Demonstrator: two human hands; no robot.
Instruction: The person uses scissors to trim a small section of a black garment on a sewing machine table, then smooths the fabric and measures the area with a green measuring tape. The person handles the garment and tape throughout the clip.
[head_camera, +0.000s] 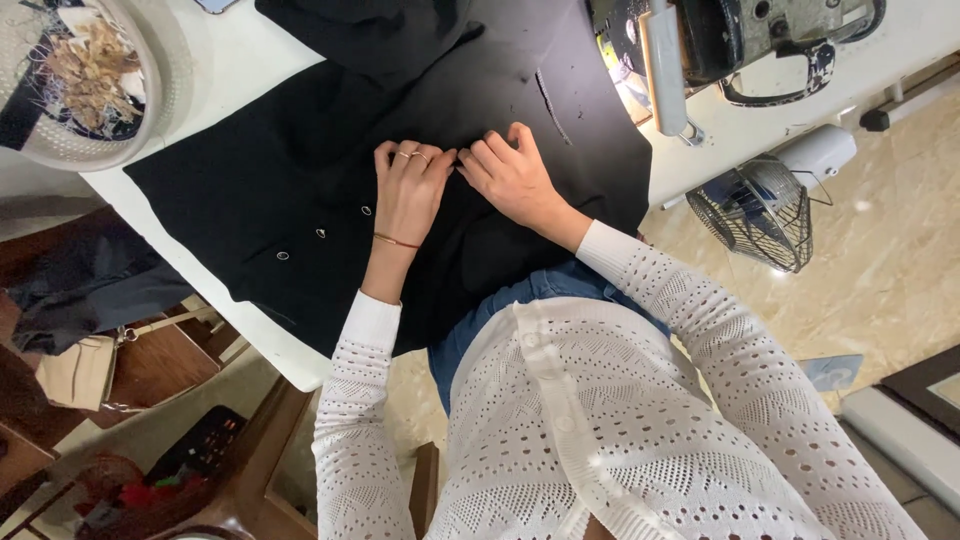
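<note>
Your left hand (408, 190) and right hand (512, 175) press fingertips together on the black garment (300, 170), spread over the white worktop (235, 65). A small fan (755, 210) stands on the floor.
</note>
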